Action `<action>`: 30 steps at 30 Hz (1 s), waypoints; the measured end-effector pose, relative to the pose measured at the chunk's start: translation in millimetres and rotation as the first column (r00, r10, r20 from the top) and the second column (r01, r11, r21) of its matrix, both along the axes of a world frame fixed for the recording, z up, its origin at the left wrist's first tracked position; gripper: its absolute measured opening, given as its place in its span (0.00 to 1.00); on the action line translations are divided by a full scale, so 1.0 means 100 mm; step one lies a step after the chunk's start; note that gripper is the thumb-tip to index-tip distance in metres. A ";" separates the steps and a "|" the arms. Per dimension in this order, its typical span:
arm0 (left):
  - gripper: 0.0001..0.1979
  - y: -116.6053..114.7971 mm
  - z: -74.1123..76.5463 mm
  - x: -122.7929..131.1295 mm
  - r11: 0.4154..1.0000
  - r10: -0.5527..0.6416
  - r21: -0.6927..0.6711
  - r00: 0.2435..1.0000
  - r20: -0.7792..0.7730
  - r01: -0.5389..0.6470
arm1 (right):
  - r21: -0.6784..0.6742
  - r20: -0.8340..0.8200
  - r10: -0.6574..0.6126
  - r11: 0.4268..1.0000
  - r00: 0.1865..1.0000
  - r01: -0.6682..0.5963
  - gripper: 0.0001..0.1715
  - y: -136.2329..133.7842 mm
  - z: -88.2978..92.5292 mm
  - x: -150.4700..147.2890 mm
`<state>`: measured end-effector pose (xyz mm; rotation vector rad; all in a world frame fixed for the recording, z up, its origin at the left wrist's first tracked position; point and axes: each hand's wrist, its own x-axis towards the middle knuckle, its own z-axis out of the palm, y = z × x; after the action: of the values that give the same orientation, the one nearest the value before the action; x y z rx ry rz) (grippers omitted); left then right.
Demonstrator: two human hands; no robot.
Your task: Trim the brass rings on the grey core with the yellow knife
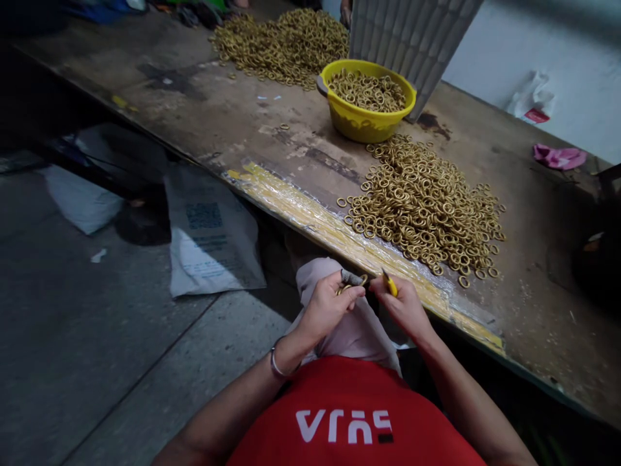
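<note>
Above my lap, my left hand (326,303) is closed around a few brass-coloured rings (343,289), one of them pinched near the fingertips. Grey wrapping (351,278) covers one of its fingers. Close beside it, my right hand (400,305) grips a yellow-handled cutter (390,283) with a dark pointed tip; its exact kind is hard to make out. The two hands are slightly apart. Just beyond them, a large heap of brass-coloured rings (427,200) lies on the worn table (194,110).
A yellow basin (361,123) full of rings stands behind the near heap, against a grey ribbed panel (407,45). Another ring pile (286,42) lies farther back. Yellow tape (310,207) lines the table edge. A pink cloth (559,156) sits right; a white sack (208,233) stands below.
</note>
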<state>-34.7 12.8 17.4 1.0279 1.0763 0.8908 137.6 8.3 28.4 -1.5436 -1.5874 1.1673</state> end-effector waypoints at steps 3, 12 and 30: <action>0.13 0.00 0.01 0.02 0.998 -0.016 -0.059 0.996 0.084 0.022 | 0.197 0.339 0.030 0.975 0.940 -0.102 0.11 -0.10 -0.03 0.04; 0.12 0.00 0.06 0.08 0.997 -0.040 0.063 0.999 0.034 0.038 | 0.163 0.749 0.013 0.966 0.662 -0.203 0.13 -0.05 -0.05 -0.01; 0.16 0.17 -0.06 -0.12 0.934 0.028 -0.307 0.818 0.575 0.184 | 0.163 0.879 -0.076 0.976 0.471 -0.146 0.10 1.06 -0.27 -0.21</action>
<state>-47.1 29.8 11.4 0.4464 0.6344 0.8253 116.5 114.7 1.6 -2.1190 -2.2869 0.0530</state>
